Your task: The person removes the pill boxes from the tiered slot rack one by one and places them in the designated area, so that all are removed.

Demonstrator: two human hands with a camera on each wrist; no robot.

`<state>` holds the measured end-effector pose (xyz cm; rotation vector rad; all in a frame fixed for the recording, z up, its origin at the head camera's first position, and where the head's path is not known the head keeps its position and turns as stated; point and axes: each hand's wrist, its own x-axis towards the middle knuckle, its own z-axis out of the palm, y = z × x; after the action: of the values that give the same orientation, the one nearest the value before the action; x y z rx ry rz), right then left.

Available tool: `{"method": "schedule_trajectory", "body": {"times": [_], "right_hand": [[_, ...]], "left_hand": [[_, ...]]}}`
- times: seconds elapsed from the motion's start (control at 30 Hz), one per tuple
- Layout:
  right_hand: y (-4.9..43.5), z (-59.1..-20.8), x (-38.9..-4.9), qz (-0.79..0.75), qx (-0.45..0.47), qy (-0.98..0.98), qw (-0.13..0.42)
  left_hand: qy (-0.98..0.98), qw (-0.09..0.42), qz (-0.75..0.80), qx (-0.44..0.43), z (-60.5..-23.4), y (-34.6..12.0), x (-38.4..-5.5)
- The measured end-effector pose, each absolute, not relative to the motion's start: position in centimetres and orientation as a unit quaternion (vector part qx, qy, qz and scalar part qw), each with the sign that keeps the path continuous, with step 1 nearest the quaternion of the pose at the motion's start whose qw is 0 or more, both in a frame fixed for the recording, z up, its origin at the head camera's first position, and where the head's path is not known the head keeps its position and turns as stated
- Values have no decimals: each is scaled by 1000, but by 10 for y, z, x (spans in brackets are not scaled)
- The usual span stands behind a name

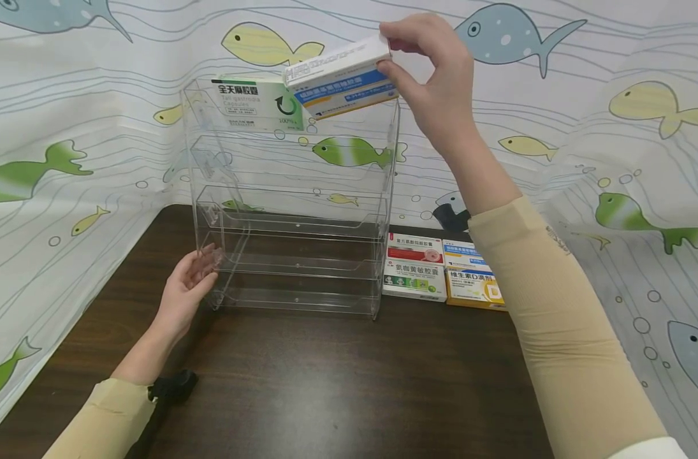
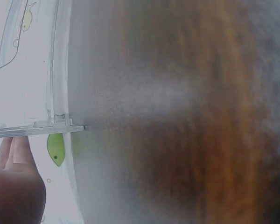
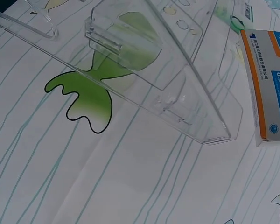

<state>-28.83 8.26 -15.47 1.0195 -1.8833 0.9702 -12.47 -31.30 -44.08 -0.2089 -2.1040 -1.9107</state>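
My right hand (image 1: 435,83) pinches one end of a white medicine box (image 1: 343,76) with blue and orange bands. The box is tilted above the top right of a clear acrylic tiered rack (image 1: 297,223). In the right wrist view the same medicine box (image 3: 268,86) shows at the right edge, beside the rack's clear side panel (image 3: 196,93). A green and white capsule box (image 1: 257,105) stands in the rack's top tier, at the left. With its fingers at the rack's left side panel, my left hand (image 1: 190,287) touches the rack low down; in the left wrist view the left hand (image 2: 18,186) is partly cut off.
On the dark wooden table (image 1: 326,382), right of the rack, lie a red and white box (image 1: 414,248), a green and white box (image 1: 414,278), a blue and white box (image 1: 463,255) and a yellow box (image 1: 475,288). A fish-patterned sheet (image 1: 584,191) hangs behind.
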Motion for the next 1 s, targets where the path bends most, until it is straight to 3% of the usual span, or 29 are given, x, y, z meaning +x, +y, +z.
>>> {"method": "schedule_trajectory", "body": {"times": [0.47, 1.0], "right_hand": [[97, -177, -258, 441, 367, -714, 401], [140, -229, -226, 508, 329, -696, 388]], "left_hand": [[-721, 144, -674, -73, -442, -313, -125], [-712, 142, -684, -64, -441, -313, -126]]}}
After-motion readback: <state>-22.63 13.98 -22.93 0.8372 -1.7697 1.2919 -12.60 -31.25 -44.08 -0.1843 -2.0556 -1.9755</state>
